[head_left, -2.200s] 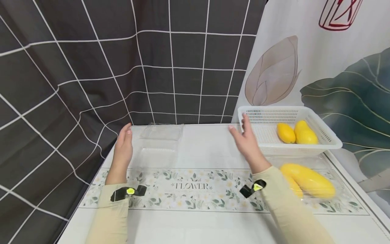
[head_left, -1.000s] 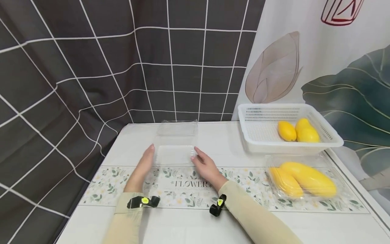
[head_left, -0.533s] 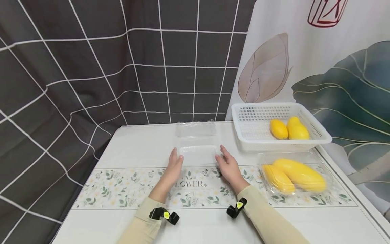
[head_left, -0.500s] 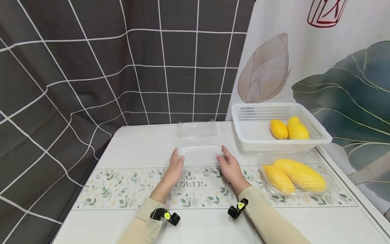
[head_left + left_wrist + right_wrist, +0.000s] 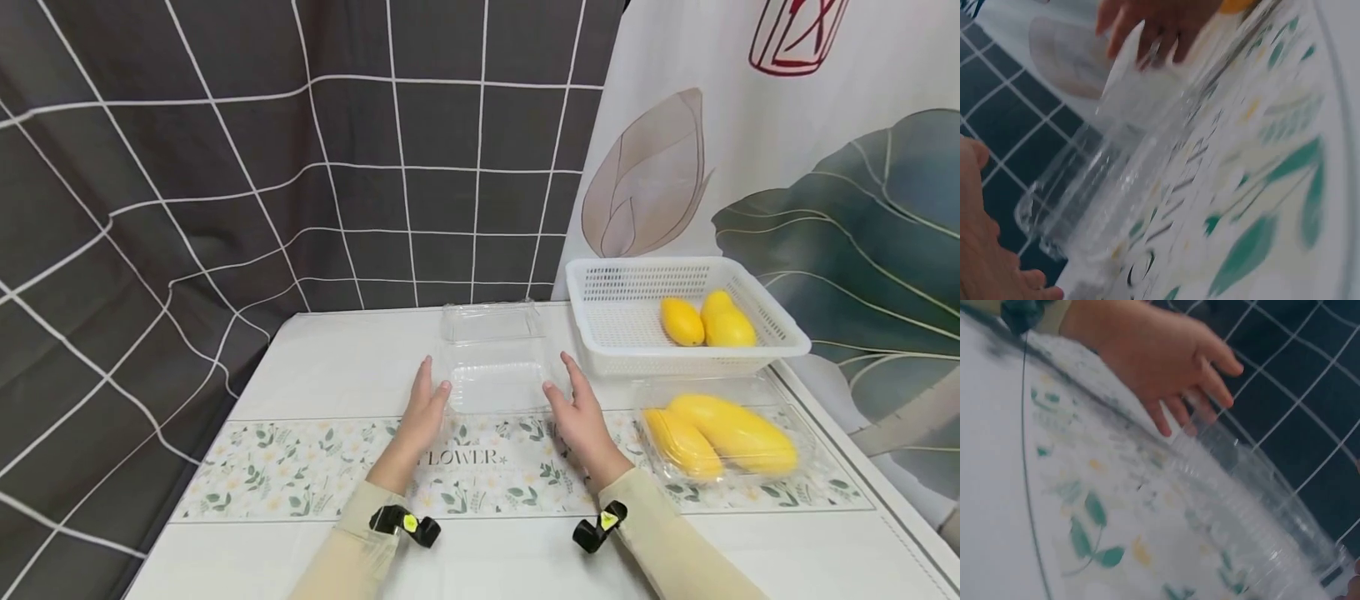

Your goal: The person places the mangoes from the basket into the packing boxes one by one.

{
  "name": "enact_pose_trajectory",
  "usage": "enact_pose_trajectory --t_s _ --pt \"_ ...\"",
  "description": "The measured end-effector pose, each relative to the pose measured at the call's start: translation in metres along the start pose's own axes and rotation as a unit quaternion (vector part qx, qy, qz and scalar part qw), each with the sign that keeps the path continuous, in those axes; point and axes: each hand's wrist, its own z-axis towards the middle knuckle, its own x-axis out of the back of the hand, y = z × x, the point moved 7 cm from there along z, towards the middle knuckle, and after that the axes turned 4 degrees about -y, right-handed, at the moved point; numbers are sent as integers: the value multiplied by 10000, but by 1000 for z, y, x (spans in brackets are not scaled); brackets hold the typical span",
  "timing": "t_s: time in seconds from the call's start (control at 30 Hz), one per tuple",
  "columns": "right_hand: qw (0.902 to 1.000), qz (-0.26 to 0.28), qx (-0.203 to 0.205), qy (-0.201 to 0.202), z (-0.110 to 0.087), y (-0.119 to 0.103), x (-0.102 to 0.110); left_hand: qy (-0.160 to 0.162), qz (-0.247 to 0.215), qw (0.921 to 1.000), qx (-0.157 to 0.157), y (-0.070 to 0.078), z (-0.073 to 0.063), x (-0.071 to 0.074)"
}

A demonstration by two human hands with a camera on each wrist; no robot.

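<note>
A person's two hands flank an empty clear plastic container (image 5: pixel 498 389), just left of the white basket (image 5: pixel 678 357) and slightly nearer the viewer. Two seconds earlier the container lay well to the basket's left, with both hands lifted and wide apart; now it is near the basket's left end, and the hands have drawn in around it. Against half a second ago, the gap between the hands has widened a little.

The left hand (image 5: pixel 422 414), on the container side farther from the basket, has fingers extended and thumb apart. The right hand (image 5: pixel 583 417), in front of the basket's left end, has fingers spread and thumb apart. Neither grips anything; whether a fingertip touches the plastic cannot be told.

The container is transparent, glossy and rectangular, with ribbed sides and its lid (image 5: pixel 492 325) folded back behind the base. Directly in front of the basket, a lidded clear box (image 5: pixel 697 388) holds two long yellow pieces (image 5: pixel 738 432), unmoved. Inside the basket, at its right, lie yellow fruits (image 5: pixel 729 327).
</note>
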Motion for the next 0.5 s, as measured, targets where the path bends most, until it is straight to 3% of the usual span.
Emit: enact_pose_trajectory --t_s 0.1,0.23,0.4,0.5 --pt "9996 -53 258 73 -3 -23 8 75 278 9995 -86 -6 10 8" --pt "9974 37 696 173 -3 -54 26 28 853 9963 45 -18 20 9" --pt "9934 -49 1035 499 7 -82 70 -8 1421 9898 58 -26 25 4" --pt "9931 -505 823 672 20 -88 102 50 1481 9890 18 -26 25 4"
